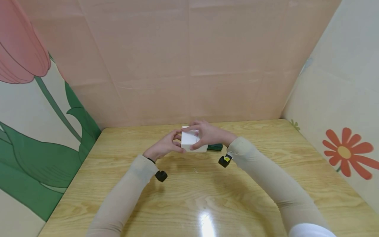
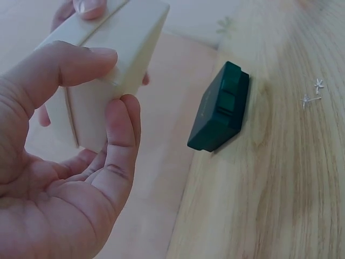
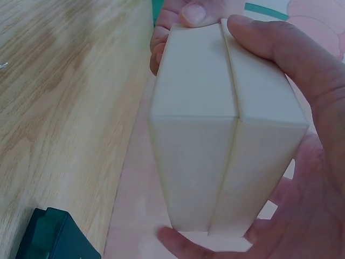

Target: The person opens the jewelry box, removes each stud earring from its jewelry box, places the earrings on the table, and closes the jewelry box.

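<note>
Both hands hold a small white box above the far part of the table. A narrow seam runs round the box, marking lid from base. My left hand grips its left side, thumb on one face and fingers curled at the edges. The right hand grips the opposite part, thumb beside the seam and fingers round the far side, partly hidden. Whatever the box contains is out of sight.
A dark green box, its lid down, sits on the wooden table behind the right wrist. Two small silvery star-shaped pieces, likely stud earrings, lie nearer on the tabletop. A pink-covered wall rises at the back.
</note>
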Motion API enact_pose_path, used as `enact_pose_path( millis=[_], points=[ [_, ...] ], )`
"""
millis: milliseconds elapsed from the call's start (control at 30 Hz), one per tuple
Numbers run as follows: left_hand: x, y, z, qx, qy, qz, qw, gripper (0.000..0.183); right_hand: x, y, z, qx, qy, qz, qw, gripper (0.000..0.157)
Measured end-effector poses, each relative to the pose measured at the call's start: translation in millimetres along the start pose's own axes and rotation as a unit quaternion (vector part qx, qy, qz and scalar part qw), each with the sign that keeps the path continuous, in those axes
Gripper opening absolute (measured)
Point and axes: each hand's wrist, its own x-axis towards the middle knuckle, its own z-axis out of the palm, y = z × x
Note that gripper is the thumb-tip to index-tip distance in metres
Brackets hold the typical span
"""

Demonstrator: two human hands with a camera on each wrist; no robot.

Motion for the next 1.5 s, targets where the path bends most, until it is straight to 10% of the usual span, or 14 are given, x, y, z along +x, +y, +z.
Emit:
enact_pose_path(
  millis=[1500],
  points=[
    [0.4,19.5,-9.4,0.031,-0.001,-0.029,0.9991,0.084,1,20,-10.3,0.099,-0.005,0.044,0.994,0.069]
  ],
)
